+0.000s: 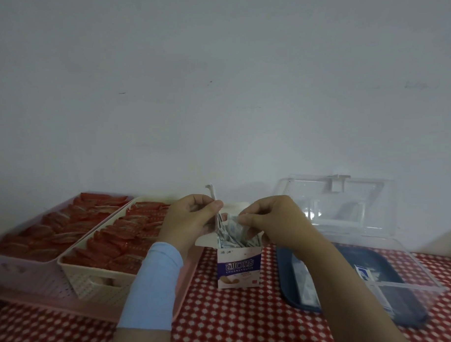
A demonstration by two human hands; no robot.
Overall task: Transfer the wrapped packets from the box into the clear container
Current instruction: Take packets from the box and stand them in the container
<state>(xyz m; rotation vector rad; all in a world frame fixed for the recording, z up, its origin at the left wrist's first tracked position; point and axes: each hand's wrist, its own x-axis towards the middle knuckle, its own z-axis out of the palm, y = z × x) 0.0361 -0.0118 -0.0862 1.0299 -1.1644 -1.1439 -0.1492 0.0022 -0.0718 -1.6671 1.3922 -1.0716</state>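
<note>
**Figure: unloading the box, both hands at its mouth.** Nearest you, your left forearm wears a pale blue sleeve [156, 283] over the red checked tablecloth [224, 316].

The box [239, 267] stands upright at centre with its printed face towards you. It is between the baskets and the clear container [424, 268], probably so that each carry is short. A purple band on the box carries the large white characters 创口贴, with "CHUANGKOUTIE" beneath. A picture of sticking plasters sits below that. The small marks at the box's upper left and lower right are too fine to read.

Your left hand [193, 218] pinches, between thumb and fingers, what appears to be the upright flap [210, 190]. This likely holds the mouth open and steadies the box. Your right hand [269, 218] pinches the tops of the packets [234, 228] with thumb and fingertips. The packets still stand crowded inside the box, so the transfer looks barely begun.

The container lies open just to the right on a blue base. Its lid [368, 199] is thrown back towards the wall [216, 94], leaving the opening free. A few flat items already lie inside; their print is illegible.

To the left, a cream basket [95, 282] and a pink basket [26, 282] hold rows of red wrapped pieces [114, 233].
</note>
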